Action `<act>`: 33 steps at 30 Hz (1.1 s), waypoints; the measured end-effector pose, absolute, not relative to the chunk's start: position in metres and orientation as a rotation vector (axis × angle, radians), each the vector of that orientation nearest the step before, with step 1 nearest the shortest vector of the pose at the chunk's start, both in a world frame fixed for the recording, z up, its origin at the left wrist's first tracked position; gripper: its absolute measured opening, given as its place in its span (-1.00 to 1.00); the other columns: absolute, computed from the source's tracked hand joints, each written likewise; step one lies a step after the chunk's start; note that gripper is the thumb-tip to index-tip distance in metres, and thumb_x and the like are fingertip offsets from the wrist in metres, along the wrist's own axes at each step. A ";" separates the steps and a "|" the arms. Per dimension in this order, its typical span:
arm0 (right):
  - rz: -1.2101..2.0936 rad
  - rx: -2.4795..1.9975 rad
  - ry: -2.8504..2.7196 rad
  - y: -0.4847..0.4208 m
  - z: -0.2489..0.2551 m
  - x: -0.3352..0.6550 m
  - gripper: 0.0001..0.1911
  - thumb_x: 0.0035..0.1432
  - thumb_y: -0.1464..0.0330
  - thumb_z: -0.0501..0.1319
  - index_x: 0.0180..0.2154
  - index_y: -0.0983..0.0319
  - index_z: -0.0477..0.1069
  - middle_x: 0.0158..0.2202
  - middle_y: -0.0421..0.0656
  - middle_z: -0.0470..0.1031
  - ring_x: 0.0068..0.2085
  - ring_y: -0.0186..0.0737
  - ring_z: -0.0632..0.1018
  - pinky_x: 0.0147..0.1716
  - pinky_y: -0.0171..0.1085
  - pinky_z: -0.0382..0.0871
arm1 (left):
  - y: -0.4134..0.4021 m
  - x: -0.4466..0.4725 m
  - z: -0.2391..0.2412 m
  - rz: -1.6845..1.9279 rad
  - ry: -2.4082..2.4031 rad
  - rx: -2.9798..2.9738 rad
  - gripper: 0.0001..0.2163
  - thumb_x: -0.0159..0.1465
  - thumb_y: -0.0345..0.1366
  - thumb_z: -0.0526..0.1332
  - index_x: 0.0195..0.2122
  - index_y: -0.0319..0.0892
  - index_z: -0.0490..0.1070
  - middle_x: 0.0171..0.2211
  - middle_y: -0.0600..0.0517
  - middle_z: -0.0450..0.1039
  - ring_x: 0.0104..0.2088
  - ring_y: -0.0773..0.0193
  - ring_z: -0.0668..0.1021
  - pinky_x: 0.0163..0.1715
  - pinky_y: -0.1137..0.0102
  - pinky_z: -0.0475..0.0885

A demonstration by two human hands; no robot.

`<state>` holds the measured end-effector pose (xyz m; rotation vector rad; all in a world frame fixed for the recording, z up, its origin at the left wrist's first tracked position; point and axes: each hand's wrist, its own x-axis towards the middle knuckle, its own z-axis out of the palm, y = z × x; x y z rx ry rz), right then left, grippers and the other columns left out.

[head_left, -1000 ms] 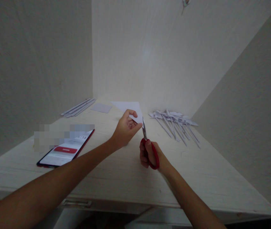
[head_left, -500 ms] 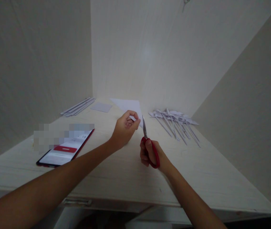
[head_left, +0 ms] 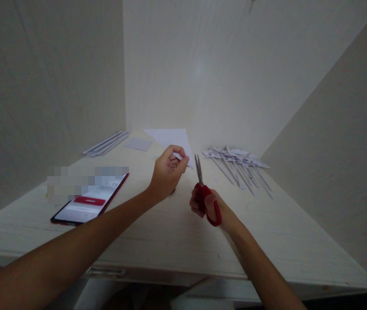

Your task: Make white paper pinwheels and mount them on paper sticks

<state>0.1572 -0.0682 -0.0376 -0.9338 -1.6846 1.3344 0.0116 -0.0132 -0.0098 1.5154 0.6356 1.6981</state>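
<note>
A white sheet of paper (head_left: 173, 138) with a pointed lower corner is pinched between the thumb and forefinger of my left hand (head_left: 168, 174). Part of the paper is hidden behind that hand. My right hand (head_left: 209, 202) is closed round the red handles of a pair of scissors (head_left: 199, 170). Their metal blades point up and away from me, slightly parted. The blades stand just right of the paper, apart from it.
A phone (head_left: 89, 200) with a lit screen lies at the left. Behind it are rolled paper sticks (head_left: 106, 144) and a small paper square (head_left: 138, 144). Several paper pinwheel-like pieces on sticks (head_left: 240, 165) lie at the right. Walls enclose the white table (head_left: 157, 245).
The scissors have moved slightly right, away from the paper's edge, and their blades have parted. My left hand and the paper have shifted a little left and up.
</note>
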 end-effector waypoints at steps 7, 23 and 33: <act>1.290 -0.906 -1.724 -0.067 -0.042 0.158 -0.31 -0.08 -0.27 -0.23 -0.38 0.22 0.12 -0.54 -0.30 0.05 -0.57 -0.41 0.13 -0.60 -0.34 0.05 | -0.013 0.011 -0.011 1.690 0.628 1.572 -0.90 0.14 -0.37 0.18 -0.38 -0.19 0.22 -0.64 0.19 0.21 -0.63 0.49 0.33 -0.64 0.59 0.20; 1.330 -0.954 -1.761 -0.072 -0.039 0.149 -0.36 -0.02 -0.24 -0.26 -0.41 0.20 0.06 -0.59 -0.32 0.08 -0.61 -0.43 0.18 -0.61 -0.34 0.05 | -0.017 0.012 -0.020 1.640 0.659 1.737 -0.92 0.17 -0.36 0.16 -0.36 -0.18 0.23 -0.61 0.15 0.31 -0.58 0.46 0.42 -0.58 0.59 0.26; 1.465 -0.881 -1.667 -0.072 -0.039 0.147 -0.40 0.00 -0.23 -0.22 -0.44 0.19 0.05 -0.62 -0.34 0.06 -0.63 -0.44 0.15 -0.64 -0.36 0.02 | -0.016 0.012 -0.023 1.640 0.639 1.737 -0.92 0.18 -0.35 0.16 -0.35 -0.18 0.23 -0.58 0.14 0.33 -0.56 0.45 0.44 -0.56 0.59 0.28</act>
